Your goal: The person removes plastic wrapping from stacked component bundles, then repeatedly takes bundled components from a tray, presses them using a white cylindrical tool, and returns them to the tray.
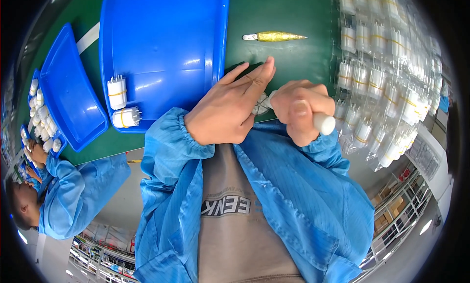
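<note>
Fingers stretched out, my left hand (pixel 227 104) lies palm down at the near edge of the green table. Just right of it my right hand (pixel 302 111) is closed around a white rod (pixel 324 123), whose round end sticks out on the right. Between the hands, a pale round piece (pixel 262 105) shows partly, next to the left thumb side; its kind is hidden by the fingers. Farther up lies a yellow, pointed tool (pixel 281 36) with a white end.
Left of my hands sits a large blue tray (pixel 223 33) with two banded bundles of white tubes (pixel 117 93). Another blue tray (pixel 73 87) is farther left, near a co-worker in a blue sleeve (pixel 73 200). Many bagged tube bundles (pixel 374 77) line the right side.
</note>
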